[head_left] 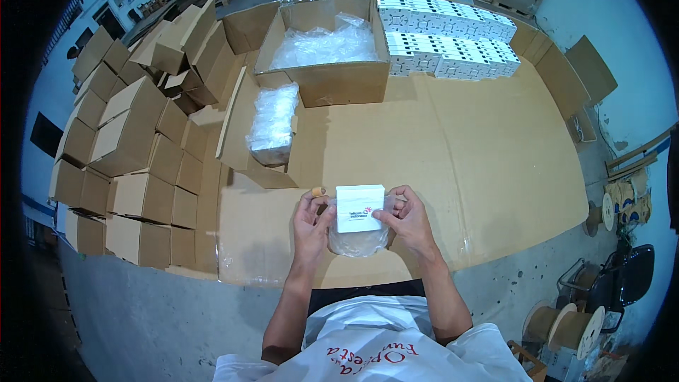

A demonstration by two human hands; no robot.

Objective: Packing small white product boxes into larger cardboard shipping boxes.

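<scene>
A small white box (359, 208) with a little red mark on its face sits partly inside a clear plastic bag (357, 242), over the cardboard-covered floor. My left hand (312, 222) grips the box's left side and the bag's edge; one fingertip wears a tan finger cot. On the right side my right hand (407, 220) pinches the box and the bag. Both forearms come in from the lower edge.
An open carton (327, 79) with clear bags stands at the back middle. A bundle of clear bags (272, 122) lies on a flattened carton. White boxes in rows (445, 37) sit back right. Stacked brown small cartons (134, 148) fill the left. Cable spools (566, 325) stand lower right.
</scene>
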